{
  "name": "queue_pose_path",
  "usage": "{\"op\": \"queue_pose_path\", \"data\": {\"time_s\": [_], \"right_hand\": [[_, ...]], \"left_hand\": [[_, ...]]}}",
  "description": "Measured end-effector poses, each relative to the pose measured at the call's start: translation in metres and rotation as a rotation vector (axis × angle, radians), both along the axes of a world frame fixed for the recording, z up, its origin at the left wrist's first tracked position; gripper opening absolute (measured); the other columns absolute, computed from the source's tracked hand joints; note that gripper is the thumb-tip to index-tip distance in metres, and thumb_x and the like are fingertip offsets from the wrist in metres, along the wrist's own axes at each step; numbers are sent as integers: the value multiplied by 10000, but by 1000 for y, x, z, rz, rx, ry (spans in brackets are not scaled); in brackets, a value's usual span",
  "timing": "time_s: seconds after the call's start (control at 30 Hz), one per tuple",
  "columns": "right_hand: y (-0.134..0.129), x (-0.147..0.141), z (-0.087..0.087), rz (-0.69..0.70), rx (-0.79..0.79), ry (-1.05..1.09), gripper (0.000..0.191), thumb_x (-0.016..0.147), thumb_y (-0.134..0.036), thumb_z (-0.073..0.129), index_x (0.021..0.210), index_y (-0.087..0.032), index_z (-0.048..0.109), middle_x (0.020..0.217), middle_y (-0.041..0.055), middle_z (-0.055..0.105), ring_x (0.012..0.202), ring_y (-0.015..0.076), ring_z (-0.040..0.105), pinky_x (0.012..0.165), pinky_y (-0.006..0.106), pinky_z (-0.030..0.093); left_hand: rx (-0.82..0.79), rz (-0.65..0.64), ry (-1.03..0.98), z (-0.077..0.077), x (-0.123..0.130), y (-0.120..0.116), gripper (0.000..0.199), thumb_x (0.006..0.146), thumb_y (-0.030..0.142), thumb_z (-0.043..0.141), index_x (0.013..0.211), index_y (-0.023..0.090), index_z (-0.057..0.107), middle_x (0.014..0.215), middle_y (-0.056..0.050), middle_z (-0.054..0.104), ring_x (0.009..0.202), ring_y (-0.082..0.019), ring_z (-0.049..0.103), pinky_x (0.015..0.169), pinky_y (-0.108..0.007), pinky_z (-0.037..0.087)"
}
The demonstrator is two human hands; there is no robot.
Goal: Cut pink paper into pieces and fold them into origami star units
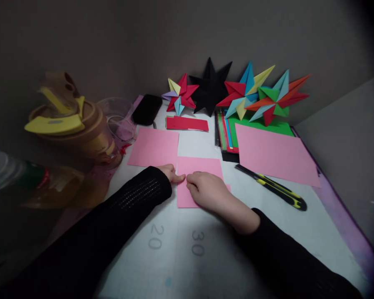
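Observation:
A sheet of pink paper (200,164) lies in front of me, its right edge stepped as if folded or doubled. My left hand (171,172) rests at its left edge, with a finger stretched out onto the paper. Over its middle, my right hand (207,187) is closed, its curled fingers pressed down on the sheet near the left hand's fingertip. The right hand covers part of the paper, and its fingertips are mostly hidden. Left of this lies a flat pink square (156,145). A black and yellow utility knife (277,190) lies to the right.
A larger pink sheet (274,153) overlaps a stack of coloured paper (262,128). Red paper strips (187,123) and a black phone (147,109) lie behind. Folded paper stars, including a black star (210,88), lean against the wall. A brown lidded cup (81,128) stands left.

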State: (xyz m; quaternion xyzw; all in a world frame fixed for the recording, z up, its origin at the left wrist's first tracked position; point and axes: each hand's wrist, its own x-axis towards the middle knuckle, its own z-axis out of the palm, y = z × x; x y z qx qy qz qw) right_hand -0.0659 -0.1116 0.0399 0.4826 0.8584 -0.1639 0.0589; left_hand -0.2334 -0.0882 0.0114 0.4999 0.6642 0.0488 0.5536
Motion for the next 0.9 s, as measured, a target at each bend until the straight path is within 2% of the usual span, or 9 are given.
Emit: {"op": "queue_pose_path", "data": {"time_s": [0.17,0.23,0.3,0.4,0.5,0.57,0.67,0.8,0.9], "right_hand": [[0,0,0,-1,-10,-4,237,874,-217,411,855,-196,646,848,51,667,771,182,590,591,275,337],[0,0,-1,1,-8,3,241,875,-218,409,867,-196,649,848,51,668,768,183,590,588,275,334],[0,1,-3,2,2,15,242,874,-215,407,882,-199,649,843,48,666,761,184,588,587,275,330],[0,3,-6,10,26,36,238,874,-208,404,911,-208,639,828,41,657,741,183,576,581,277,322],[-3,3,-6,18,48,31,221,885,-221,408,927,-196,623,838,55,638,743,191,555,604,288,336],[-6,4,-6,8,100,25,196,882,-239,440,952,-176,612,891,85,620,815,216,535,672,312,363],[-17,7,-11,29,236,87,194,869,-222,486,1010,-168,607,995,120,588,946,256,486,796,380,374],[-37,17,-28,198,322,254,233,886,-134,432,960,-161,652,1024,119,621,952,235,509,811,402,419],[-52,22,-39,295,376,349,285,901,-116,395,1050,-117,638,1096,147,635,1011,233,539,846,418,461]], "left_hand": [[-5,-3,18,0,3,-3,373,704,488,658,657,207,417,412,96,368,384,-86,356,398,-236,247],[101,-39,50,2,5,-9,301,782,466,585,722,189,485,452,84,366,406,-90,371,424,-235,278],[261,-140,125,6,4,-16,288,797,457,567,802,169,576,531,58,403,466,-101,417,476,-242,312],[490,-365,220,11,0,-25,366,704,488,658,934,203,676,720,18,477,614,-123,484,584,-253,349],[590,-526,310,13,-2,-30,519,681,491,682,1139,251,634,831,-6,494,720,-153,510,662,-255,370],[598,-568,352,12,-2,-31,589,689,492,673,1222,263,576,853,-15,503,754,-169,518,684,-256,380],[599,-605,398,10,-1,-32,610,691,503,660,1249,284,548,876,-20,513,776,-185,526,702,-265,392],[590,-622,432,7,1,-29,625,703,526,634,1271,289,522,889,-29,519,798,-203,534,724,-288,400],[536,-645,444,5,2,-25,647,686,546,638,1269,287,526,870,-33,520,767,-200,531,690,-289,400]]}}
